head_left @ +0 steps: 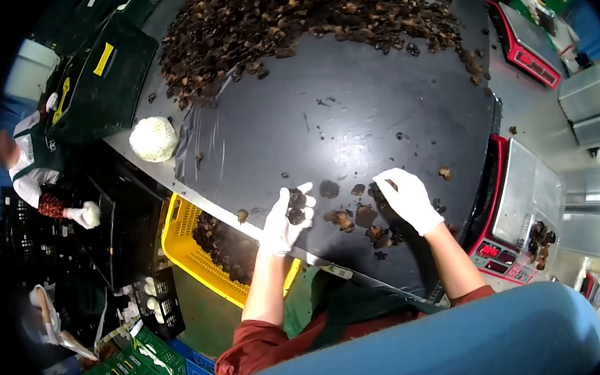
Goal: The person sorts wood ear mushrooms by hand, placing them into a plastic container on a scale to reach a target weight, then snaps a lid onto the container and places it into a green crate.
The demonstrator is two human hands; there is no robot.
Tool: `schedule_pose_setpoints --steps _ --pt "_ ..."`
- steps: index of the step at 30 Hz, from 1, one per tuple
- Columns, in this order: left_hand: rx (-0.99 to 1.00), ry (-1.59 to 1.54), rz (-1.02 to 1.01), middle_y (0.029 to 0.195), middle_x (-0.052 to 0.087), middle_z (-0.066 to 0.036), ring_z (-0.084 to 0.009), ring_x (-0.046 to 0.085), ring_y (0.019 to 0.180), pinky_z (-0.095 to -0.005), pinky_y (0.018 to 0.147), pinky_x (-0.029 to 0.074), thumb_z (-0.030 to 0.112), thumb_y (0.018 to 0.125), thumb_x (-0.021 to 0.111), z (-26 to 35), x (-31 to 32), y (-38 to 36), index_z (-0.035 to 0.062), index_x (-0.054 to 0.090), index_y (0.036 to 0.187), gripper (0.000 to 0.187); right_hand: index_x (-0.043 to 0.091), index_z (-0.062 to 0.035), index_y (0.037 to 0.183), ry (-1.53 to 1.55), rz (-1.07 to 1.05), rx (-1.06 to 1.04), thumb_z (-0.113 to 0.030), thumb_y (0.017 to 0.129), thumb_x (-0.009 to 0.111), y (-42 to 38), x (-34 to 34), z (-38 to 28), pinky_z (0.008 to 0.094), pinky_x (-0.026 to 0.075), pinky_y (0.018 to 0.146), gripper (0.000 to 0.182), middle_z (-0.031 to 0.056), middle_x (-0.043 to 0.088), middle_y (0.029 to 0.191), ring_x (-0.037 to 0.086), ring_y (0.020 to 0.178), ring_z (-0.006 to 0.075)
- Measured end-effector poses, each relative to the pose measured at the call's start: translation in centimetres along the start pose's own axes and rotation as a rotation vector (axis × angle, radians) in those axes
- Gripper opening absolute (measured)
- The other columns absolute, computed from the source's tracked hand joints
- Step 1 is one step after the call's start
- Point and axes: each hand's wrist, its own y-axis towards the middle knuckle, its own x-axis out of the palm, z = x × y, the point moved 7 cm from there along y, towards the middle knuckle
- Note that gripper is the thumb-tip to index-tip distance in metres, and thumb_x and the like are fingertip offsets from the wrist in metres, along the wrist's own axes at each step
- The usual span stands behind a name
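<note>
Blue surface [432, 346] foremost; left hand [285, 224] grasps dark material [296, 207] near counter [260, 127] edge; right hand [410, 200], grasp indeterminable; likely picking step, next requiring fingertip precision

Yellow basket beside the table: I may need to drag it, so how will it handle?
The yellow basket looks fairly stiff: it holds its boxy, slotted shape. The dark brown pieces inside probably add weight and, lying loose, might shift if it tilts.
</note>
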Motion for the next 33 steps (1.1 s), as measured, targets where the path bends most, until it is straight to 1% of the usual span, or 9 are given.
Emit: schedule_pose_setpoints --steps 5,11,15,17,20,22,25,28,33 --pt "0.027 -0.162 -0.166 0.108 0.063 -0.018 -0.0239 0.063 0.090 -0.0345 0.075 0.054 0.033 0.101 0.045 -0.7 1.4 -1.0 -0.0053 0.048 0.132 0.050 0.067 -0.0047 0.110 0.972 -0.242 0.667 -0.016 0.094 0.057 -2.8 3.5 0.2 0.0232 0.048 0.065 0.022 0.0008 0.064 0.089 0.058 0.074 0.0101" --pt "0.200 0.132 -0.020 0.119 0.061 -0.018 -0.0271 0.060 0.109 -0.0384 0.099 0.048 0.026 0.100 0.046 -3.2 6.5 -2.8 -0.0072 0.051 0.128 0.044 0.044 -0.0047 0.138 2.183 -0.297 0.914 -0.013 0.096 0.053 -6.6 6.5 -5.2 0.0379 0.049 0.098 0.044 0.0105 0.054 0.128 0.056 0.112 0.0242" --pt "0.319 0.918 -0.094 0.104 0.063 -0.008 -0.0151 0.060 0.096 -0.0283 0.088 0.048 0.015 0.099 0.048 -5.0 9.3 -3.5 -0.0019 0.061 0.112 0.025 0.049 -0.0038 0.129 1.468 -0.117 0.653 -0.018 0.099 0.051 -8.1 5.5 -4.9 0.0333 0.051 0.093 0.033 0.0078 0.057 0.122 0.056 0.114 0.0200" --pt "0.293 0.818 -0.063 0.098 0.064 -0.009 -0.0155 0.061 0.091 -0.0277 0.083 0.049 0.011 0.097 0.049 -6.2 8.9 -3.1 -0.0019 0.063 0.108 0.022 0.052 -0.0055 0.128 2.016 -0.004 0.975 -0.020 0.099 0.052 -9.5 6.5 -4.7 0.0324 0.052 0.087 0.032 0.0064 0.059 0.116 0.059 0.106 0.0178" --pt "0.422 0.614 -0.064 0.100 0.066 -0.011 -0.0170 0.063 0.090 -0.0287 0.082 0.050 0.007 0.095 0.051 -6.0 8.3 -2.5 -0.0036 0.064 0.108 0.021 0.052 -0.0058 0.130 1.875 -0.001 0.946 -0.026 0.099 0.053 -9.8 5.4 -4.2 0.0334 0.054 0.086 0.038 0.0055 0.061 0.114 0.059 0.101 0.0171" --pt "0.535 0.889 0.055 0.099 0.065 -0.009 -0.0146 0.063 0.091 -0.0270 0.083 0.051 0.009 0.088 0.067 -5.0 7.4 -1.6 -0.0054 0.061 0.114 0.030 0.053 -0.0050 0.127 1.930 -0.059 1.019 -0.021 0.100 0.052 -10.5 5.4 -4.0 0.0333 0.053 0.084 0.032 0.0054 0.061 0.112 0.060 0.098 0.0166" --pt "0.372 0.821 0.208 0.095 0.063 -0.007 -0.0120 0.060 0.090 -0.0252 0.085 0.050 0.007 0.080 0.077 -2.7 8.6 -4.0 -0.0048 0.052 0.127 0.055 0.056 -0.0030 0.123 1.950 -0.047 1.029 -0.017 0.098 0.055 -11.0 4.1 -4.0 0.0311 0.052 0.077 0.029 0.0060 0.061 0.105 0.059 0.089 0.0166" --pt "0.328 -0.468 0.161 0.083 0.061 -0.008 -0.0145 0.060 0.074 -0.0278 0.072 0.055 0.003 0.090 0.065 0.6 2.5 -2.7 -0.0012 0.062 0.093 0.006 0.057 -0.0008 0.118 1.855 0.108 0.841 -0.015 0.093 0.060 -12.3 -1.4 -2.5 0.0282 0.048 0.066 0.029 0.0079 0.061 0.099 0.057 0.083 0.0171" --pt "0.850 -0.148 0.466 0.089 0.062 -0.009 -0.0159 0.056 0.078 -0.0292 0.072 0.050 0.011 0.094 0.060 10.0 -14.8 -8.2 -0.0022 0.061 0.103 0.016 0.060 0.0020 0.105 0.793 0.889 0.611 -0.008 0.089 0.053 -19.4 -19.7 2.5 0.0271 0.049 0.065 0.020 0.0104 0.061 0.089 0.057 0.070 0.0156"
